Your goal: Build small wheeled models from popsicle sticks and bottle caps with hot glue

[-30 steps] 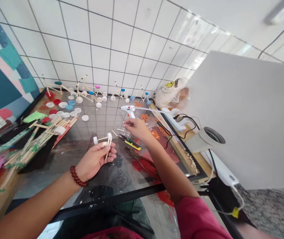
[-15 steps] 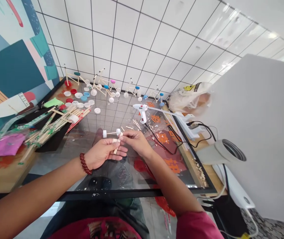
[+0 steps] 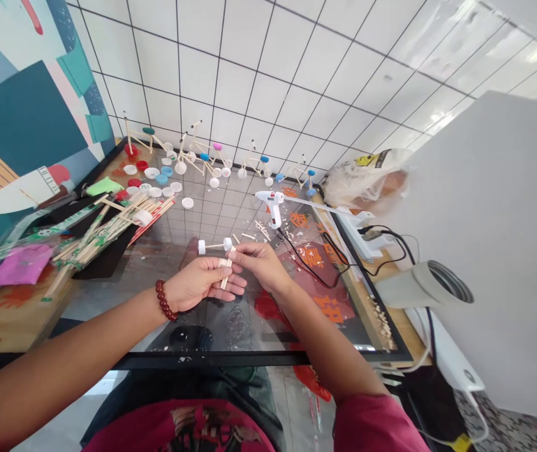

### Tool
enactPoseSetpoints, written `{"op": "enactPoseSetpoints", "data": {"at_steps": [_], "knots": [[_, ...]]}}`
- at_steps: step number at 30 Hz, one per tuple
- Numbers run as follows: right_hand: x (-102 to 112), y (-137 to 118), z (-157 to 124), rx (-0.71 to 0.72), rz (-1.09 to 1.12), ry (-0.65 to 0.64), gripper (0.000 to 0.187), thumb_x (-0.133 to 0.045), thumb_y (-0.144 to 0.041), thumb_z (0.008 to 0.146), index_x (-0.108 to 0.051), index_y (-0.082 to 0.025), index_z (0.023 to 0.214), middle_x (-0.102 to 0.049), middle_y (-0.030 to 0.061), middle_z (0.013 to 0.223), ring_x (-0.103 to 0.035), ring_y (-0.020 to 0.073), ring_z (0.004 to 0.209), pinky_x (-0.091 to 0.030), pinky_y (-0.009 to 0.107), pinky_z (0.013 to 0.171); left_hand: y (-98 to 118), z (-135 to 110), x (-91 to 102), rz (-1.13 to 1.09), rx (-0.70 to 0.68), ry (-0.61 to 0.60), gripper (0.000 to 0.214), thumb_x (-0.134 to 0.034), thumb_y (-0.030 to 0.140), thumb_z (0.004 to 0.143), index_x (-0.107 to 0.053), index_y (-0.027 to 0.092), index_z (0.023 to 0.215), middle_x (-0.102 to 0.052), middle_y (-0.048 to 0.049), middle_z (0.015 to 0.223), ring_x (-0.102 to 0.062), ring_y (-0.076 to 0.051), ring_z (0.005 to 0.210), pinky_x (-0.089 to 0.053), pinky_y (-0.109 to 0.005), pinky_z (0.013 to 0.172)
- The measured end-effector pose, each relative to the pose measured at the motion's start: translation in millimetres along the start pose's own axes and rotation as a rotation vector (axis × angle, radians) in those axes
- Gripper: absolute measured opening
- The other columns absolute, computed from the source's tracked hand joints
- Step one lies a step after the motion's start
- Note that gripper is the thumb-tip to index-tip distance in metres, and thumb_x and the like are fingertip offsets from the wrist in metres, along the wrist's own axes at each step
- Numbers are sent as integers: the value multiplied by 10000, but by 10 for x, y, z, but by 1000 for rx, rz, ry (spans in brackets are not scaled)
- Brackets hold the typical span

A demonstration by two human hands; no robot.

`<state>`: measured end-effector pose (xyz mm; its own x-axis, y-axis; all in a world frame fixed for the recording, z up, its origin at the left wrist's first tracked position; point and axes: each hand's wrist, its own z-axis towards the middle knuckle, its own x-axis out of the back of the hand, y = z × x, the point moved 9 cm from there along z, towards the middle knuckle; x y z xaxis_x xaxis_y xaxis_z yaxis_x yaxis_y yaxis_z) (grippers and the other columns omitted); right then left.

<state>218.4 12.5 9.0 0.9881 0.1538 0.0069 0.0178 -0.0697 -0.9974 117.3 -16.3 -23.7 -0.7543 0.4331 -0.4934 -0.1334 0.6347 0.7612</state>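
The stick-and-cap piece sat above the glass worktop, held between both hands in front of the person's chest. Its cross stick ran left to right, with 1 white cap at each end, rising slightly toward the right. A second stick, the stem, ran from the right-hand cap back toward the person, across the left fingers.

The left hand was the nearer carrier. It lay palm up beneath the piece, fingers loosely curled and the thumb pressed on the stem, and a bead bracelet circled its wrist. The right hand came in from the right with its forearm angled across the worktop. Its fingertips were closed in a fine pinch at the stem's far end, just under the right cap, and the rest of the hand was relaxed.

A glue gun stood beyond the right hand, well apart from the piece. A bundle of sticks and loose bottle caps lay to the left.
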Motion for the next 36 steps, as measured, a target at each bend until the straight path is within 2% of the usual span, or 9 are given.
{"op": "enactPoseSetpoints", "data": {"at_steps": [4, 7, 10, 17, 25, 27, 29, 32, 36], "knots": [[1, 9, -3, 21, -6, 2, 286, -775, -433, 707, -700, -158, 702, -593, -33, 585, -511, 88, 579, -407, 228, 597, -4, 5, -6, 32, -24, 4, 210, -726, 255, 795, -670, 80, 895, -750, -182, 867, -734, -218, 739, -593, -296, 649], [-36, -34, -29, 67, -32, -29, 285, -744, -441, 749, -682, -165, 716, -583, -29, 606, -512, 89, 555, -415, 241, 589, 18, 5, -7, 111, -93, 6, 238, -725, 313, 787, -666, 93, 855, -737, -133, 755, -700, -176, 607, -546, -238, 530], [-60, -171, -71, 192, -129, -46, 275, -711, -438, 789, -670, -177, 712, -609, 4, 708, -548, 107, 590, -443, 263, 604, 48, 4, -9, 210, -171, 13, 270, -736, 363, 760, -659, 105, 766, -711, -97, 691, -663, -153, 539, -465, -196, 427], [-104, -453, -195, 445, -314, -84, 139, -664, -316, 837, -699, -209, 756, -668, 46, 739, -600, 151, 680, -486, 286, 646, 29, 14, -19, 237, -201, 24, 304, -751, 408, 727, -689, 111, 726, -707, -89, 673, -637, -141, 563, -486, -224, 495], [-110, -468, -170, 456, -349, -92, 119, -642, -315, 852, -713, -220, 857, -655, 46, 770, -611, 150, 681, -498, 277, 633, 6, 46, 22, 365, -198, 46, 342, -629, 449, 827, -662, 142, 680, -657, -42, 645, -544, -114, 509, -418, -226, 481], [-32, -485, -187, 414, -381, -37, 174, -671, -331, 843, -704, -238, 986, -664, 48, 826, -620, 160, 728, -511, 286, 665, 105, 5, 65, 546, -241, 87, 314, -578, 387, 876, -657, 154, 681, -642, -30, 627, -551, -123, 536, -404, -233, 508], [61, -510, -273, 374, -469, 0, 278, -694, -345, 832, -671, -260, 1096, -674, 60, 898, -629, 180, 798, -522, 313, 713, 278, -77, 51, 859, -356, 113, 284, -559, 310, 902, -658, 165, 679, -634, -24, 632, -568, -132, 604, -412, -248, 587], [99, -505, -522, 366, -664, -115, 234, -723, -362, 808, -680, -285, 1025, -689, 63, 936, -639, 214, 869, -519, 373, 786, 451, -228, -72, 1359, -577, 94, 217, -516, 209, 929, -681, 183, 791, -658, -42, 780, -572, -147, 711, -410, -270, 645], [206, -322, -842, 346, -905, -216, 146, -693, -300, 823, -669, -296, 966, -706, 58, 960, -638, 249, 935, -523, 446, 824, 391, -315, -136, 1754, -728, 71, 181, -500, 133, 928, -658, 173, 849, -621, -52, 828, -548, -180, 790, -411, -308, 670]]}}
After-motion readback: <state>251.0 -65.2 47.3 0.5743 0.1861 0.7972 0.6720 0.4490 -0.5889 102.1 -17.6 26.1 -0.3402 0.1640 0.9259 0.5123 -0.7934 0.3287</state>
